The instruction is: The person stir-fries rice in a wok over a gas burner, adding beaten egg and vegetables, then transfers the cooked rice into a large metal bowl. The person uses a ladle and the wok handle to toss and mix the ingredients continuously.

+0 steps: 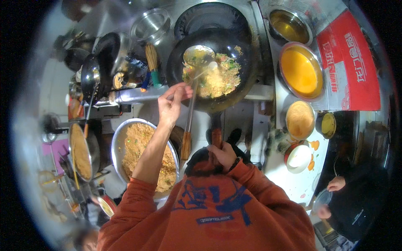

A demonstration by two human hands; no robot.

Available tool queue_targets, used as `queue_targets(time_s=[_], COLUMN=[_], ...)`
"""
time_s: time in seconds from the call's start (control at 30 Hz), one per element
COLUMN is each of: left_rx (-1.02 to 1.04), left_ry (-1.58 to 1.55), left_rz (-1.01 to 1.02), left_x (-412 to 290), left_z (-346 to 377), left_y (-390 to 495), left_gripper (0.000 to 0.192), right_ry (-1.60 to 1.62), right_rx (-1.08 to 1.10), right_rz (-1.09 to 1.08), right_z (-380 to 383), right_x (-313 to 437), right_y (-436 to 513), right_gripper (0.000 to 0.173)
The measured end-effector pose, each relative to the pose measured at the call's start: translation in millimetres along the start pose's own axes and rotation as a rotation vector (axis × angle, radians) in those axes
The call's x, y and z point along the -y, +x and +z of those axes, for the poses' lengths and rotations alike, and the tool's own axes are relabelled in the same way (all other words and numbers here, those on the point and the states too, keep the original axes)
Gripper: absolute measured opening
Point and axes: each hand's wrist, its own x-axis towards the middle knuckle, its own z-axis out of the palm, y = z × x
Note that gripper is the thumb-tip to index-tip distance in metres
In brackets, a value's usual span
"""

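My left hand (172, 102) pinches the thin handle of a small spoon (213, 65), whose pale, blurred head is over the wok. My right hand (223, 154) is closed around the wooden handle of a black wok (176, 67). In the wok lies a mix of egg, shredded vegetables and green pieces (221, 78). A metal ladle (199, 56) rests in it with its bowl on the food; its wooden grip (186, 146) extends over the near rim, close to my left hand. Another black wok (210, 15) sits behind.
A large bowl of fried rice (115, 147) lies under my left forearm. On the right are a bowl of orange liquid (320, 84), an oil pot (309, 29), a brown-filled bowl (300, 120) and a cardboard box (358, 62). A bamboo brush (151, 58) lies left. Another person's hand (336, 183) holds a container.
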Motion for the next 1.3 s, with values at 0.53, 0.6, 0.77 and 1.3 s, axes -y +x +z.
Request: queue_targets(time_s=[0.53,0.6,0.77,1.3], left_rx=[0.972,1.073,0.916,0.379], left_ry=[0.379,0.471,0.211,-0.593], left_rz=[0.449,0.336,-0.542,-0.769], left_x=[22.7,34.7,30.0,23.2], left_z=[264.5,301.0,302.5,-62.4], left_y=[1.8,4.3,21.5,-4.6], left_gripper=[0.034,0.039,0.090,0.048], right_ry=[0.162,0.211,-0.012,-0.166], right_rx=[-0.037,-0.089,-0.121,-0.209], right_rz=[-0.058,-0.097,-0.100,-0.017], right_z=[7.8,8.3,-13.8,29.1], right_x=[2.5,5.0,10.4,81.5], right_y=[49.6,52.5,59.2,17.6], right_gripper=[0.030,0.031,0.025,0.029])
